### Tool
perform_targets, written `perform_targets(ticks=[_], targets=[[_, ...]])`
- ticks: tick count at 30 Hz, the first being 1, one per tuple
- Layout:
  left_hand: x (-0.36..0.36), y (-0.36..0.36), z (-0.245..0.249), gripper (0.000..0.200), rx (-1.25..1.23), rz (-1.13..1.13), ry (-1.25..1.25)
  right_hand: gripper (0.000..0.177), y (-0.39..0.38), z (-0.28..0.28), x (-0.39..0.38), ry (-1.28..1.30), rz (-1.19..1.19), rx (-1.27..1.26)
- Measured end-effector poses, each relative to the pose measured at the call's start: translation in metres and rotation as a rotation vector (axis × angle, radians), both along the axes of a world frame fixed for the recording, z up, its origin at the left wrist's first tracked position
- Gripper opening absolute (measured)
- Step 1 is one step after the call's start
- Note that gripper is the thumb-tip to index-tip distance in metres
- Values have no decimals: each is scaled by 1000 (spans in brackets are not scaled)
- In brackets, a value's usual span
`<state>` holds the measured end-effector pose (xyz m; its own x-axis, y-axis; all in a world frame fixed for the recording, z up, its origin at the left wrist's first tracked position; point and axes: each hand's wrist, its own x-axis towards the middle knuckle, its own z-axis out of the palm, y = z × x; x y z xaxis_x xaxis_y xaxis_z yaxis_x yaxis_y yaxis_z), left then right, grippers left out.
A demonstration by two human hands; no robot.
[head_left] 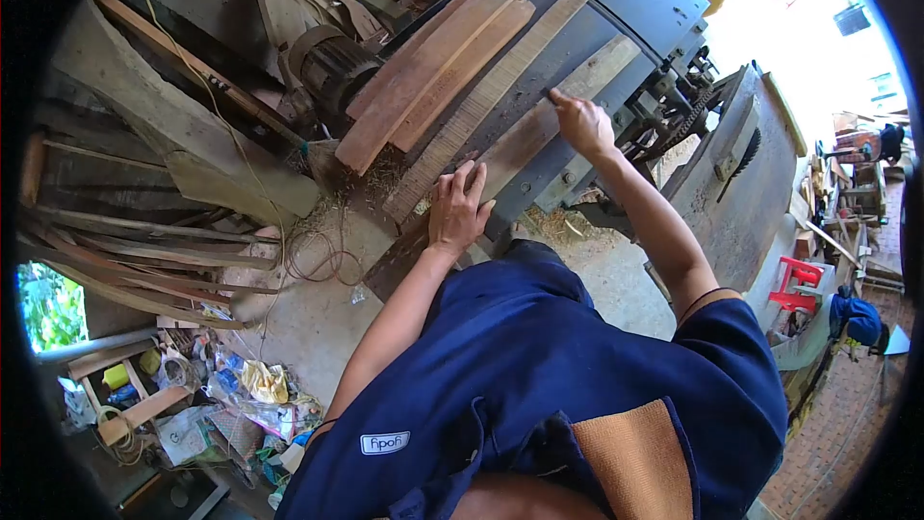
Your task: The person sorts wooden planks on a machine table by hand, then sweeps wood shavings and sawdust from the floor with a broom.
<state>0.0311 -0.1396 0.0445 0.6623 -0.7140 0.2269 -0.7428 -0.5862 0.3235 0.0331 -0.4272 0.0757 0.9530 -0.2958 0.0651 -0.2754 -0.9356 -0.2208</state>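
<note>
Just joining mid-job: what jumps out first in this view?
Both hands rest on a weathered plank lying across the blue-grey machine at upper centre. The left hand lies flat on its near end and the right hand sits farther up. Reddish curved boards lie on the machine to the plank's left, and a red plastic seat stands at the right edge.

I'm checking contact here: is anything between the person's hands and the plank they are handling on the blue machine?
Nothing visible. The left hand lies flat on the plank, and the right hand touches it farther along. The other planks lie beside it, not over it.
</note>
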Motion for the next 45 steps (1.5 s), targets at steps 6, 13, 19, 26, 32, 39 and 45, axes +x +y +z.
perform_targets(ticks=[6,13,19,26,32,39,45], targets=[[-1,80,32,78,-44,55,-30,35,27,7,-14,-24,12,42],[-17,181,-1,78,93,364,509,32,47,-11,-31,-61,-15,102],[-10,185,-21,61,-69,330,1004,37,56,-6,-30,48,-22,127],[-16,168,-4,50,-86,385,866,42,40,18,-38,113,-28,179],[-3,83,39,30,-123,368,163,41,15,0,-45,-296,-299,373],[-14,75,34,45,1,172,96,42,-3,-30,-62,-306,-463,554],[-22,85,35,68,51,150,77,40,-26,-18,-63,-167,-410,483]])
